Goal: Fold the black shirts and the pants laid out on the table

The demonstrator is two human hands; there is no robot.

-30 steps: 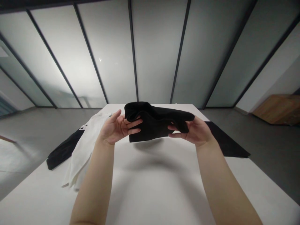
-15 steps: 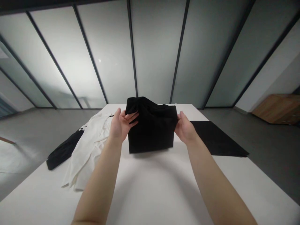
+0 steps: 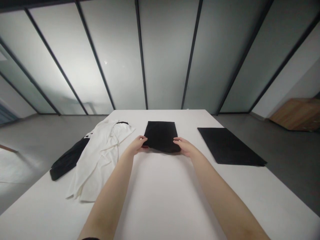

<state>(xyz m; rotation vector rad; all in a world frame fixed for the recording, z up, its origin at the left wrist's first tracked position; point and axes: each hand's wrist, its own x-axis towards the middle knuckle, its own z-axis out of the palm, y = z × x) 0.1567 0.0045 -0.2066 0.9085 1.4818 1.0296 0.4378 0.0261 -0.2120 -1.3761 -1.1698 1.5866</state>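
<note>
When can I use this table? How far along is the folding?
Done: the black garment lies folded. In hand: the left hand and right hand rest at its near edge. Left: the rumpled white garment and the black cloth under its edge look unfolded.

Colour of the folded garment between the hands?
The folded garment is black, best seen in the head view.

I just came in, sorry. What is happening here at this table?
A person stands at a white table, working with bare hands. The left hand and the right hand touch the near corners of a folded black cloth that lies flat on the table. To its left, a crumpled white garment lies partly over a black garment. To its right lies a flat black rectangular piece of fabric.
</note>
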